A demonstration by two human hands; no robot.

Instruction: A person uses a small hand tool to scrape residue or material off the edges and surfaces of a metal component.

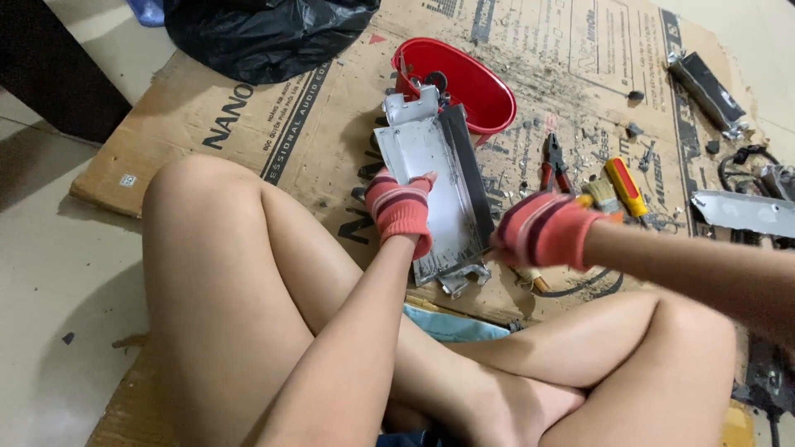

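A long grey metal panel (439,178) with a dark edge strip stands tilted on a flattened cardboard sheet (273,124). My left hand (400,211), in a red striped glove, grips the panel's left edge. My right hand (542,230), gloved the same way, holds a small paintbrush with a pale bristle head (602,195) against the panel's lower right edge; the handle is mostly hidden in the glove. My bare crossed legs fill the foreground.
A red plastic bowl (472,83) lies behind the panel. Pliers (553,161) and a yellow-and-red screwdriver (625,186) lie to the right among scattered debris. Another grey metal piece (741,211) and a dark module (708,91) sit far right. A black plastic bag (265,33) is at the top.
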